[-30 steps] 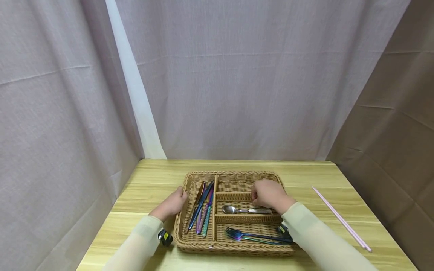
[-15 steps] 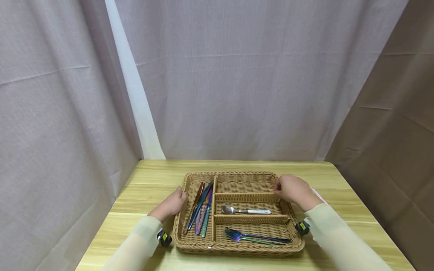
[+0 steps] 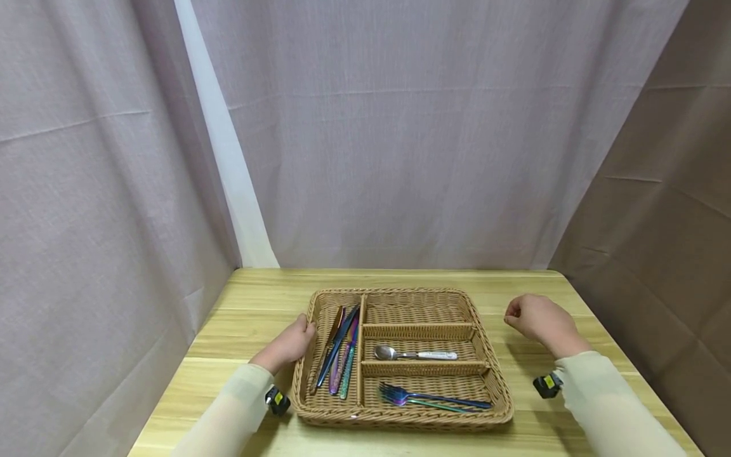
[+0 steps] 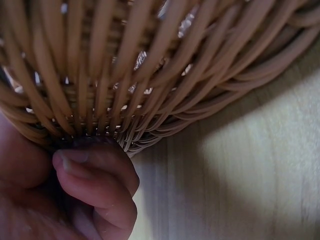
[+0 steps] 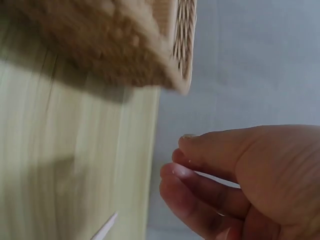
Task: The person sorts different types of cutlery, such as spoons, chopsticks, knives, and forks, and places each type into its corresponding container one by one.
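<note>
A woven basket (image 3: 424, 331) with several compartments stands on the table. At its left side my left hand (image 3: 294, 339) grips the rim; the left wrist view has the curled fingers (image 4: 100, 172) against the weave. Several table knives (image 3: 337, 362) lie in the long left compartment. One spoon (image 3: 414, 355) with a pale handle is in the middle right compartment, and dark iridescent forks (image 3: 434, 401) are in the near one. Off to the right of the basket, my right hand (image 3: 542, 320) hovers above the table, fingers loosely bent, holding nothing.
Below the right hand, a pale pink stick tip (image 5: 105, 227) shows in the right wrist view; my right arm covers it in the head view. Grey curtains (image 3: 400, 158) close off the back and left, a brown one (image 3: 668, 254) the right. The wooden table (image 3: 228, 343) extends around the basket.
My right hand has moved from above the spoon's compartment, over the basket's right rim, out to the right. Its arm now covers the two pink sticks. The left hand stays on the rim.
</note>
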A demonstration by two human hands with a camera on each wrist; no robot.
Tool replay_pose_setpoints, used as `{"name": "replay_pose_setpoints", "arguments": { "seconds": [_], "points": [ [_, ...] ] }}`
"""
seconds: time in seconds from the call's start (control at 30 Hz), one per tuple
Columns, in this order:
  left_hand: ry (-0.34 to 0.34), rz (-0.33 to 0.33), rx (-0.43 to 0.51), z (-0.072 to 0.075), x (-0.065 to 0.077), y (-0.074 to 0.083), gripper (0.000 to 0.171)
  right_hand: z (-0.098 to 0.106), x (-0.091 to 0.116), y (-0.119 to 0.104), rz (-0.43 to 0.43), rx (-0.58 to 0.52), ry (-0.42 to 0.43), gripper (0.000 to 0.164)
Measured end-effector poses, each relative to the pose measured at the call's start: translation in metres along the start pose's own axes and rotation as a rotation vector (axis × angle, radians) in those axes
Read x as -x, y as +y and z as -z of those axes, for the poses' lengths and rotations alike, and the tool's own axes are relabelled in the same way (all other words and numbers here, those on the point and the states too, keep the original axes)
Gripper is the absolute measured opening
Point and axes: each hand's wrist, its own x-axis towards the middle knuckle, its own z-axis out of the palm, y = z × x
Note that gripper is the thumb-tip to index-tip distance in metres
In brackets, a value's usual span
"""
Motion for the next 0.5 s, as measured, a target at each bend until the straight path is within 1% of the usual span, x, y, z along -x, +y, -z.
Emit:
{"name": "replay_pose_setpoints", "arguments": {
  "seconds": [0.13,0.23,0.4,0.5],
  "points": [
    [0.006,-0.005,-0.012,0.000,0.000,0.000,0.030,0.000,0.009,0.029,-0.054,-0.016,-0.021,0.018],
    [0.008,-0.006,-0.015,0.001,0.000,-0.001,0.027,0.001,0.017,0.046,-0.088,-0.023,-0.040,0.023],
    [0.006,-0.004,-0.010,0.002,0.000,-0.001,0.024,-0.002,0.028,0.071,-0.155,-0.031,-0.072,0.032],
    [0.007,-0.003,-0.011,0.002,0.000,-0.001,0.025,-0.007,0.034,0.083,-0.188,-0.023,-0.104,0.033]
  ]
}}
